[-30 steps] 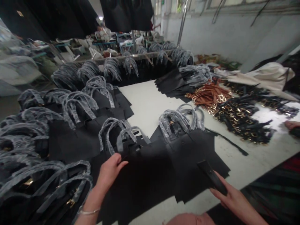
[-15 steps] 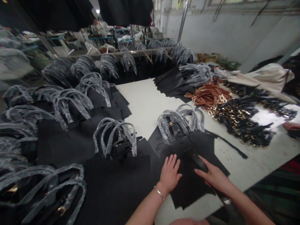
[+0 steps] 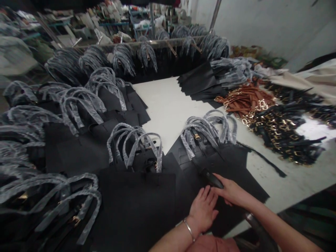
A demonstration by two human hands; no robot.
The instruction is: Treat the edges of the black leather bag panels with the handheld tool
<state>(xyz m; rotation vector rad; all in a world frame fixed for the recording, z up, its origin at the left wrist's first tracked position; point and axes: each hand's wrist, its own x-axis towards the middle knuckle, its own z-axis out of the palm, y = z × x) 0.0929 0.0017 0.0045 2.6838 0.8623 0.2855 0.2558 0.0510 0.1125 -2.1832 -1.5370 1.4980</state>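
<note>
In the head view, my right hand (image 3: 231, 190) grips a black tool with a smooth, rounded body (image 3: 214, 180); its exact kind is unclear. The tool's narrow front lies over a black bag panel (image 3: 244, 171) in a stack. My left hand (image 3: 203, 208), with a silver bracelet at the wrist, rests flat on the black panels just beside the right hand, fingers extended. Plastic-wrapped handles (image 3: 199, 131) stand up from the far edge of this stack. A dark curved part (image 3: 256, 225) shows below my right forearm; whether it belongs to the tool cannot be seen.
More black bags with wrapped handles (image 3: 78, 105) fill the left side. Brown straps (image 3: 249, 99) and black straps with gold hardware (image 3: 283, 136) lie in piles at right on the white table (image 3: 160, 101). Behind it, a metal rack (image 3: 105, 48) carries bundles of wrapped handles.
The tool in my right hand has shifted left and points further toward the left side of the stack. My left hand has moved right and nearer, now close against the right. The view has tilted down.
</note>
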